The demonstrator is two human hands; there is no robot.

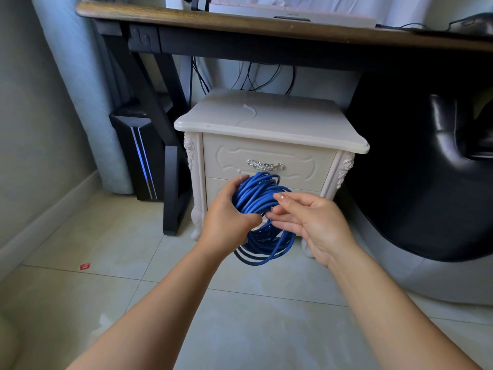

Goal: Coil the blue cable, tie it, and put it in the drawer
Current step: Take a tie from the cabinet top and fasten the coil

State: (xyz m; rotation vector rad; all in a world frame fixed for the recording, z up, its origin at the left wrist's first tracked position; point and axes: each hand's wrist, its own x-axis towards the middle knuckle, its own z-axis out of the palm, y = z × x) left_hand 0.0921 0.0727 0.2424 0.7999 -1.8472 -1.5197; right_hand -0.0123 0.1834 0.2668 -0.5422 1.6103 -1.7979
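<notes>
While left fingers (234,187) wrap blue cable (257,198) coil, right fingers (286,201) touch middle, grip unclear.

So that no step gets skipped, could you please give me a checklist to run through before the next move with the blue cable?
1. Cable coiled: ok, the blue cable hangs in bunched loops.
2. Firm hold: ok, the left hand grips the coil round its middle.
3. Tie fastened: cannot tell, the right hand has its fingertips at the coil's middle and no tie shows clearly.
4. Drawer open: not ok, the top drawer is shut.
5. Handle reachable: ok, the silver handle is uncovered.
</notes>
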